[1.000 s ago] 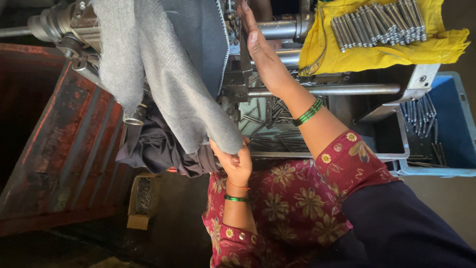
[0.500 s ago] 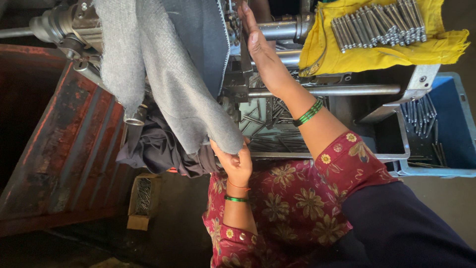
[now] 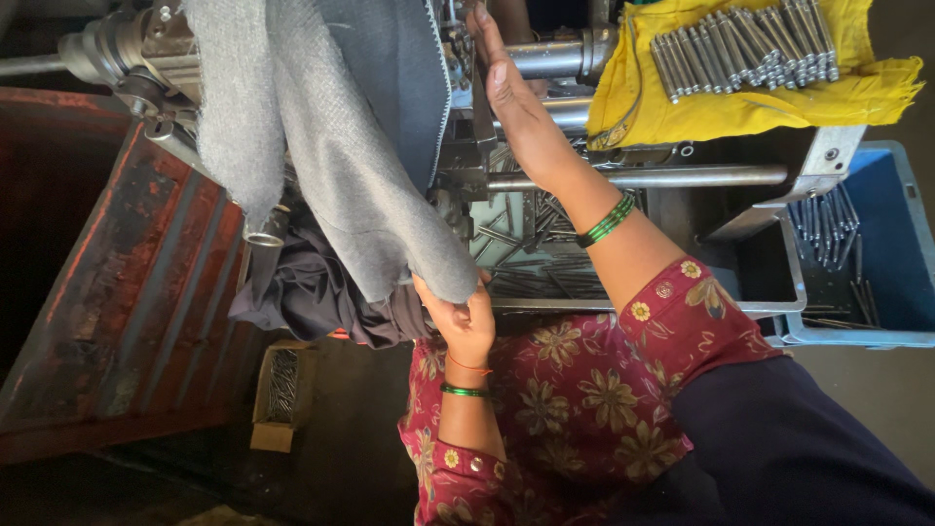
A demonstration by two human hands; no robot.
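Left hand: (image 3: 466,317) closed on the lower corner of the grey cloth (image 3: 331,185), fingers pinched together around the fabric edge, just above the person's lap.
Right hand: (image 3: 511,102) open, fingers straight and together, palm laid against the metal machine frame (image 3: 545,180); grips nothing.
Grey cloth: hangs from the top of the machine, draped down its left side, lower end in the left hand; a dark cloth bundle (image 3: 312,292) sits just beneath it.
Nearby: metal pins (image 3: 745,44) in a row on a yellow cloth (image 3: 760,102); loose pins in a tray (image 3: 545,268) under the right forearm; blue bin (image 3: 901,244) at right with more pins.
Poor view: where the cloth is fixed up top is cut off, possibly on a roller.
Handling note: keep the pinch low on the corner and pull evenly so the weave stays flat; the braced right palm should steady the body, clear of moving parts.
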